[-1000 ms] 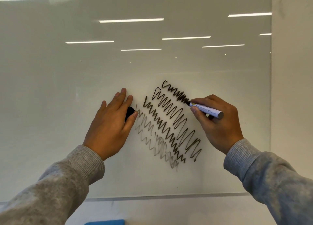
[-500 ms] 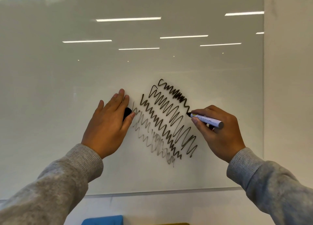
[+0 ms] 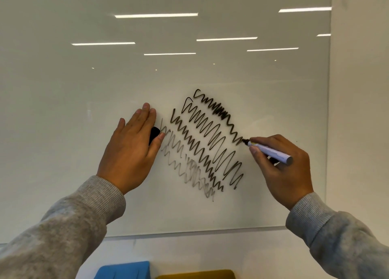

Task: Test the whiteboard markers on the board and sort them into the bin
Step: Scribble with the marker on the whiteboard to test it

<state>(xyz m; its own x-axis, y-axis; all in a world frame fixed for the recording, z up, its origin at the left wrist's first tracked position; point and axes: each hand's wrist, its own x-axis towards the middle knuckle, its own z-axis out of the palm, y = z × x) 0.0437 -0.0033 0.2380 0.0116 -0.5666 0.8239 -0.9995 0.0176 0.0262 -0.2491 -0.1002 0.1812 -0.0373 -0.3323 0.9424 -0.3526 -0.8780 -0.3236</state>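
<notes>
A glossy whiteboard [image 3: 189,72] fills the view. My right hand [image 3: 284,165] grips a white-barrelled black marker [image 3: 271,152], its tip touching the board at the lower end of the topmost black squiggle [image 3: 221,112]. Several older squiggles [image 3: 202,150] run diagonally below it, dark ones in the middle and faint grey ones at the lower left. My left hand [image 3: 132,150] lies flat against the board left of the squiggles, with a black marker cap [image 3: 154,134] pinched under the thumb and forefinger. No bin is in sight.
The board's bottom edge [image 3: 189,232] runs under my wrists, with white wall below. A blue object [image 3: 124,270] and a yellow one [image 3: 195,275] peek in at the bottom. The board's right edge [image 3: 329,110] meets a plain wall.
My right hand has drawn the top squiggle further down and to the right. The left hand has stayed in place on the board. The view has tilted slightly downward.
</notes>
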